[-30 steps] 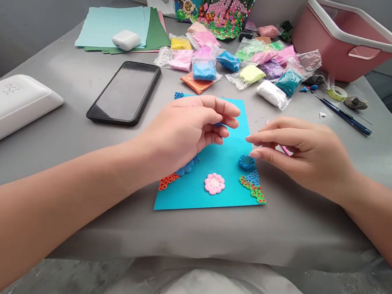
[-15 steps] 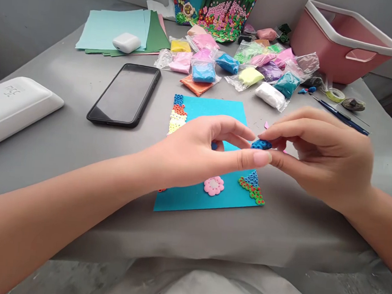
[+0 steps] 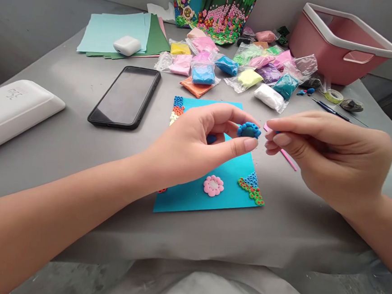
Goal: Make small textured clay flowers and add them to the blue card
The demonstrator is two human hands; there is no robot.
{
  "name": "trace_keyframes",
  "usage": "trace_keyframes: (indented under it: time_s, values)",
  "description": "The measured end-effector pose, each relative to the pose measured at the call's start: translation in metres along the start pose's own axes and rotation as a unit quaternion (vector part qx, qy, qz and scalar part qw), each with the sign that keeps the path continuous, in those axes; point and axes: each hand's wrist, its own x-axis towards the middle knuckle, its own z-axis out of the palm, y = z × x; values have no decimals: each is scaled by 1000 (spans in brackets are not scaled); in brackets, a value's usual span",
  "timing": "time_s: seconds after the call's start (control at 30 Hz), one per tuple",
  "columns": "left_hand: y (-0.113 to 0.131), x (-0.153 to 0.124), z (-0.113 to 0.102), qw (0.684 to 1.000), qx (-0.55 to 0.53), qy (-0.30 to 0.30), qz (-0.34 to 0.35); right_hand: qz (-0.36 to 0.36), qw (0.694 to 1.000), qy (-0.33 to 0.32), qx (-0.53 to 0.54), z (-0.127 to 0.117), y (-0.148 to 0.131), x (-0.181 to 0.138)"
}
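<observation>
My left hand (image 3: 206,143) pinches a small blue clay flower (image 3: 249,130) with a darker centre between thumb and forefinger. A lump of blue clay (image 3: 211,139) shows inside the curled fingers of that hand. To the right, my right hand (image 3: 331,153) is closed, its thumb and forefinger pinching a tiny bit of blue clay that is mostly hidden. Below the hands lies a blue sheet (image 3: 191,204) with coloured clay dots along its edges and corners. A pink clay flower (image 3: 213,186) sits on the sheet. Beside the right fingertips lies a thin pink tool (image 3: 288,159).
Several bagged clay packets (image 3: 203,73) spread across the back of the table. A phone (image 3: 125,97) and a white power bank (image 3: 15,112) lie on the left. A pink basket (image 3: 325,53) stands at the back right, near a tape roll (image 3: 333,96) and a pen (image 3: 329,108).
My right hand has drawn away to the right from the blue flower. My left hand now holds the flower slightly higher and tilted, with its centre showing. The pink tool has come into view.
</observation>
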Motion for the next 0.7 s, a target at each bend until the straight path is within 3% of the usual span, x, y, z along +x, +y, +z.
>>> trace_keyframes:
  time_s: [0.1,0.4,0.57,0.7]
  values:
    - [1,0,0,1000,14,-4,-6,11,1000,4,-2,0,0,-1]
    - [1,-2,2,998,67,-21,3,-64,995,-17,-81,-4,-4,-1]
    - [4,-6,4,997,41,-52,-41,-155,981,-61,-104,-3,2,1]
    - [8,-6,4,994,19,-73,-82,-151,981,-75,-99,-1,7,0]
